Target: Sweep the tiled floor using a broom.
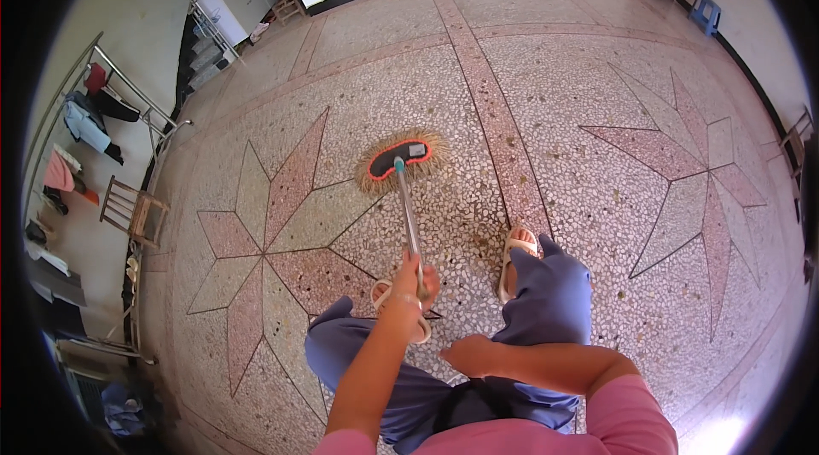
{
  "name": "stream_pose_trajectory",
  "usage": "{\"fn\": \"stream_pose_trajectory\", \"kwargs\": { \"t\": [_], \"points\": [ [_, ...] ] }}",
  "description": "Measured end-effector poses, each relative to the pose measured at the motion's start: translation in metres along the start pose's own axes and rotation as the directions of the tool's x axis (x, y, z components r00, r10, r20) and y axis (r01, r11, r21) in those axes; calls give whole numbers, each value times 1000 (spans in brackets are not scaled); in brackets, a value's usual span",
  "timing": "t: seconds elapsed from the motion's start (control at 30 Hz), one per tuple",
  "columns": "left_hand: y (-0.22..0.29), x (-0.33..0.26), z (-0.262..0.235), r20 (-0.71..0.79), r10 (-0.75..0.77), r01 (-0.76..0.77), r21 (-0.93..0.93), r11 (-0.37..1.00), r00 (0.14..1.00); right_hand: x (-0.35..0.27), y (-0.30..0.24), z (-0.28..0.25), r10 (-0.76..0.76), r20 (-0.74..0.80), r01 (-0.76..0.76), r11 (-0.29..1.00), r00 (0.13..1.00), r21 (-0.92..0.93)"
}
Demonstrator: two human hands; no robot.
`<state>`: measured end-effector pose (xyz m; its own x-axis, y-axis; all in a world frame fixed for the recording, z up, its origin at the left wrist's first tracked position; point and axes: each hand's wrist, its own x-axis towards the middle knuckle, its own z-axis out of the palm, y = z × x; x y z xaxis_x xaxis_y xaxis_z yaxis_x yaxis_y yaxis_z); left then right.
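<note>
A mop (399,162) with a fringe of tan strands and a black, red-edged top lies flat on the speckled floor ahead of me. Its long silver handle (409,212) slopes back toward my body. My left hand (416,280) is closed round the upper part of that handle. Lower and to the right, my right hand (469,356) is held close to my lap with its fingers curled in. What those fingers hold, if anything, is hidden. My sandalled feet stand apart, the right one (518,252) beside a pink floor band.
Along the left wall stand a wooden chair (135,209) and a metal rack (141,97) hung with clothes. Stairs (205,58) and a white cabinet (241,5) are at the far left. A blue stool (705,13) stands by the right wall.
</note>
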<state>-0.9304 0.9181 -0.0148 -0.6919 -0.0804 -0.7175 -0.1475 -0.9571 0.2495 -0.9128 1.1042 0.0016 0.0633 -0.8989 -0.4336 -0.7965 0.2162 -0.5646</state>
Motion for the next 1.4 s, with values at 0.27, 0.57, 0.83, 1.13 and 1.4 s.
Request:
{"fn": "stream_pose_trajectory", "kwargs": {
  "t": [0.27,0.57,0.83,1.13,1.4],
  "points": [
    [-93,-154,-5,-218,-141,204,300,932,966,13,23,-10,-72,94,76,996,993,-46],
    [-23,-45,29,-134,-106,163,557,814,985,30,47,-21,-107,88,114,991,990,-70],
    [-4,66,84,-169,57,54,585,809,984,34,45,-27,-60,-39,58,996,997,-62],
    [5,-90,55,-162,-257,294,704,647,953,33,69,-40,-112,18,113,990,994,-86],
    [31,-47,79,52,-348,290,446,847,936,38,88,-62,-20,-41,19,999,999,-34]
  ]
}}
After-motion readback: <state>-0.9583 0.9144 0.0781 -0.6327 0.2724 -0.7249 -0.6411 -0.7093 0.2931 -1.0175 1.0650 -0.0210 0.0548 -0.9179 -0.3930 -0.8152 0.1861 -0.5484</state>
